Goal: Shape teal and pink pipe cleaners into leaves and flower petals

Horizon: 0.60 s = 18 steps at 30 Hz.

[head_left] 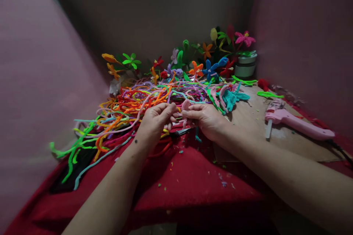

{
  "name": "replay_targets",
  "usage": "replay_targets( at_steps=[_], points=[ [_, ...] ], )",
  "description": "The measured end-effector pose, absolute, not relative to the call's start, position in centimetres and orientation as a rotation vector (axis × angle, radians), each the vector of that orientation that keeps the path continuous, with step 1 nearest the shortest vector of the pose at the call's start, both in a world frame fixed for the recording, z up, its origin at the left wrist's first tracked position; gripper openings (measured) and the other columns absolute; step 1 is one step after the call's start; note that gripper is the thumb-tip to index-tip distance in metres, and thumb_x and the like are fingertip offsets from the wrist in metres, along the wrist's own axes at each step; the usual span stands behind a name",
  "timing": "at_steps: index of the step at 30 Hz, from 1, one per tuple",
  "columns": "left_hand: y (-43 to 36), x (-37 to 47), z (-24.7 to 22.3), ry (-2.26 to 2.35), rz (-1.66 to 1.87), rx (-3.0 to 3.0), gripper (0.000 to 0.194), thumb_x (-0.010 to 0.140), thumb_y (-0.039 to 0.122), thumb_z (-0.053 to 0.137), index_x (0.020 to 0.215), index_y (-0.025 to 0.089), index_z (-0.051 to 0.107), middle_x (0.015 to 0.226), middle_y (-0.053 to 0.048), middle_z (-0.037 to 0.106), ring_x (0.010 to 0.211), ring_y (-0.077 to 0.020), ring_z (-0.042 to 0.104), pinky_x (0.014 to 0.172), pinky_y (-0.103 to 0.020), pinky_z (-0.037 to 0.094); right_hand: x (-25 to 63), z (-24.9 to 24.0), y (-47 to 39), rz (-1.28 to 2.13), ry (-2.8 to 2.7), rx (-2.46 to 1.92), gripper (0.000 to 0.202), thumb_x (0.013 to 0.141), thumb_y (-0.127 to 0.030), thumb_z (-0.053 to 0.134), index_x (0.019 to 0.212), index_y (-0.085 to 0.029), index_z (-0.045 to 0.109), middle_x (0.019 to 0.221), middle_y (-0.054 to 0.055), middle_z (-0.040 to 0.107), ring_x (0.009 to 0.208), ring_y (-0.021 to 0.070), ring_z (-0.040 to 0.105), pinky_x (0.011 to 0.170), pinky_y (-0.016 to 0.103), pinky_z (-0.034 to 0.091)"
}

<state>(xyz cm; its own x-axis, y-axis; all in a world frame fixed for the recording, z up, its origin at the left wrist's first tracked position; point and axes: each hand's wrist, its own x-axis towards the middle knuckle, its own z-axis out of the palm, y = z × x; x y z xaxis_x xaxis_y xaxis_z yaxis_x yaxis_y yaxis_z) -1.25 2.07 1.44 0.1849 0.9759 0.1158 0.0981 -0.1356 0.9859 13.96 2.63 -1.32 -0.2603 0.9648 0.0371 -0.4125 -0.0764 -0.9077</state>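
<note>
Both hands meet near the middle, above the front edge of a pile of fuzzy stems. My left hand [160, 119] is closed, thumb and fingers pinched, at the left end of a small pink piece. My right hand [203, 117] pinches a pink fuzzy stem piece [185, 105], whose looped top rises above the fingertips. Its lower part is partly hidden by the fingers. Just below the hands, scissors [182, 132] lie on the red cloth, partly covered. A short teal stem [198, 134] shows under my right hand.
Colourful stems [129, 106] are heaped at centre left. Fuzzy flowers [210, 69] and a lidded jar [246, 65] stand behind. A pink glue gun [300, 124] lies on brown board [248, 117] at right. Scraps dot the red cloth [193, 187]; walls rise at both sides.
</note>
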Motion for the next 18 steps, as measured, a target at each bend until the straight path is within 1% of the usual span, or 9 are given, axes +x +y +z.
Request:
replay_targets(
  at_steps=[3, 5, 7, 10, 13, 15, 18],
  points=[
    [1.5, -0.6, 1.2, 1.051, 0.939, 1.370, 0.025, 0.071, 0.037, 0.066, 0.077, 0.013, 0.061, 0.062, 0.002, 0.056, 0.044, -0.0029, 0.044, 0.039, -0.014, 0.030, 13.8, -1.5, 2.7, 1.562, -0.965, -0.773, 0.018, 0.058, -0.026, 0.073, 0.065, -0.013, 0.063, 0.054, -0.002, 0.057, 0.044, 0.0055, 0.043, 0.042, 0.021, 0.028],
    [1.2, 0.0, 1.2, 1.038, 0.868, 1.275, 0.023, 0.069, 0.031, 0.069, 0.079, 0.013, 0.061, 0.058, 0.004, 0.053, 0.038, 0.0003, 0.035, 0.035, -0.013, 0.022, 13.7, -1.6, 2.7, 1.540, -0.925, -0.781, 0.020, 0.056, -0.026, 0.074, 0.065, -0.013, 0.062, 0.055, -0.002, 0.057, 0.045, 0.0063, 0.044, 0.043, 0.021, 0.031],
    [1.0, 0.4, 1.0, 1.021, 0.851, 1.224, 0.020, 0.069, 0.028, 0.069, 0.076, 0.013, 0.060, 0.055, 0.005, 0.051, 0.036, 0.0011, 0.031, 0.034, -0.013, 0.018, 13.5, -1.6, 2.6, 1.522, -0.918, -0.776, 0.023, 0.056, -0.028, 0.074, 0.066, -0.013, 0.061, 0.055, -0.002, 0.057, 0.046, 0.0080, 0.048, 0.046, 0.023, 0.036],
    [1.1, 0.7, 0.7, 1.002, 0.846, 1.185, 0.016, 0.072, 0.028, 0.064, 0.070, 0.014, 0.057, 0.050, 0.004, 0.052, 0.033, -0.0013, 0.034, 0.033, -0.014, 0.020, 13.4, -1.7, 2.3, 1.497, -0.947, -0.756, 0.024, 0.061, -0.034, 0.071, 0.066, -0.014, 0.057, 0.053, -0.002, 0.055, 0.044, 0.0091, 0.049, 0.047, 0.025, 0.039],
    [1.2, 0.9, 0.3, 1.037, 0.801, 1.167, 0.013, 0.073, 0.029, 0.059, 0.073, 0.017, 0.055, 0.045, 0.005, 0.052, 0.028, -0.0048, 0.034, 0.030, -0.017, 0.019, 13.3, -1.7, 2.1, 1.445, -0.972, -0.773, 0.025, 0.064, -0.036, 0.068, 0.065, -0.015, 0.055, 0.054, -0.003, 0.054, 0.045, 0.0083, 0.049, 0.047, 0.023, 0.039],
    [1.0, 1.3, 0.1, 1.136, 0.818, 1.296, 0.014, 0.074, 0.031, 0.056, 0.072, 0.017, 0.055, 0.043, 0.005, 0.050, 0.027, -0.0060, 0.033, 0.030, -0.019, 0.019, 13.3, -1.7, 2.1, 1.410, -0.992, -0.800, 0.024, 0.065, -0.036, 0.067, 0.064, -0.015, 0.055, 0.056, -0.003, 0.053, 0.047, 0.0078, 0.047, 0.048, 0.023, 0.038],
    [0.5, 1.9, -0.1, 1.296, 0.982, 1.674, 0.018, 0.075, 0.031, 0.055, 0.064, 0.017, 0.054, 0.047, 0.004, 0.050, 0.037, -0.0064, 0.039, 0.037, -0.019, 0.027, 13.3, -1.7, 2.2, 1.359, -0.994, -0.823, 0.020, 0.065, -0.033, 0.064, 0.064, -0.015, 0.055, 0.059, -0.002, 0.053, 0.052, 0.0083, 0.047, 0.051, 0.023, 0.038]
  ],
)
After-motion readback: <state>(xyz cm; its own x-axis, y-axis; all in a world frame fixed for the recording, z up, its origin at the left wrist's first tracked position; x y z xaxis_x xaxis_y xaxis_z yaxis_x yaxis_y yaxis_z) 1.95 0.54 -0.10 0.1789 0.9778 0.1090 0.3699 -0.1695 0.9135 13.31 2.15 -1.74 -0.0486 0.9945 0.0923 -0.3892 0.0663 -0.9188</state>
